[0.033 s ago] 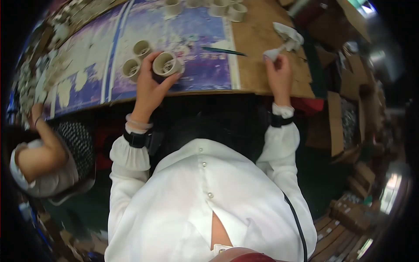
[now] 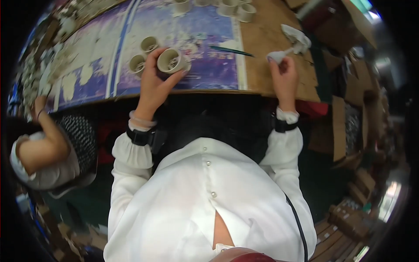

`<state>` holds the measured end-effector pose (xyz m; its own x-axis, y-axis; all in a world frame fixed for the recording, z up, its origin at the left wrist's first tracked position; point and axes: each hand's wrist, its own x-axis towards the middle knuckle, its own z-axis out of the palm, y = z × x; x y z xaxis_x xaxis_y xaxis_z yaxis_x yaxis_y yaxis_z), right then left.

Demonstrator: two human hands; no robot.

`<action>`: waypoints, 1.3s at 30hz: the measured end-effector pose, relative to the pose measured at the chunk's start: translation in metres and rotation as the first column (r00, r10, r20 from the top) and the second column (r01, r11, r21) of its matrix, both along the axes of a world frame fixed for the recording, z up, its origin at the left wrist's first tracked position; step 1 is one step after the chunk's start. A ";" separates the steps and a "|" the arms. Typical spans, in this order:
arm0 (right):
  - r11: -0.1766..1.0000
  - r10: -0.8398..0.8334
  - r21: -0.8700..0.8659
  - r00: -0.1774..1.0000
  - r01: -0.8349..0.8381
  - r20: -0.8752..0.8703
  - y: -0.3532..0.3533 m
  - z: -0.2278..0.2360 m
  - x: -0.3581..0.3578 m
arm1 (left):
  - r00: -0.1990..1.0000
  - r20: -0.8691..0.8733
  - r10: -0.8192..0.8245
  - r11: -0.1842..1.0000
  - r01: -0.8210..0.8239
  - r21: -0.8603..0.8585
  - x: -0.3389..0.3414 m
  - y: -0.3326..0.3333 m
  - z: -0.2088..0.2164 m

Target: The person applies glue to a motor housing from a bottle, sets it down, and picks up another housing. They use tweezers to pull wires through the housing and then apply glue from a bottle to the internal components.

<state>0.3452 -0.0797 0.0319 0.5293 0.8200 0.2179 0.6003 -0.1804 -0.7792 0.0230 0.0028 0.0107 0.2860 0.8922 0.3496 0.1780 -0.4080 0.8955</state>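
My left hand (image 2: 153, 83) is wrapped round a cream round cup (image 2: 170, 60), which tilts toward me. Small pale pieces lie inside it, too small to name. Beside that hand on the table stand two similar cups, a far one (image 2: 149, 44) and a nearer one (image 2: 137, 64), with some small pieces in them too. At the right, over the brown part of the table, my right hand (image 2: 285, 81) pinches the near end of a crumpled white cloth (image 2: 299, 38) between thumb and fingers. A thin dark green tool (image 2: 231, 51) lies between the hands.
Several more cream cups (image 2: 228, 8) stand at the far edge. The table (image 2: 205, 81) has a stained purple and white covering. At the left, another person's arm (image 2: 54, 126) reaches to a pile of pale pieces (image 2: 32, 83). Cardboard boxes (image 2: 339, 126) stand at the right.
The table and everything on it sit slightly further right and lower in the picture. Both hands keep their holds.
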 end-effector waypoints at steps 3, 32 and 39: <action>0.870 0.357 0.418 0.919 -0.260 -0.170 -0.005 0.007 -0.039 | 0.965 0.258 -0.044 0.997 0.060 -0.054 -0.003 -0.006 0.013; 0.766 0.540 0.473 0.835 -0.435 -0.108 -0.015 0.004 -0.110 | 0.890 0.455 -0.016 0.991 0.074 -0.110 -0.037 -0.017 0.030; 0.774 0.534 0.461 0.839 -0.433 -0.108 -0.014 0.001 -0.110 | 0.889 0.457 -0.029 0.991 0.086 -0.105 -0.035 -0.018 0.032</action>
<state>0.2355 -0.0933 0.0329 0.1605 0.8433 0.5130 0.3248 0.4456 -0.8342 -0.0119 -0.0149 0.0422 0.1740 0.9221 0.3457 -0.2793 -0.2904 0.9152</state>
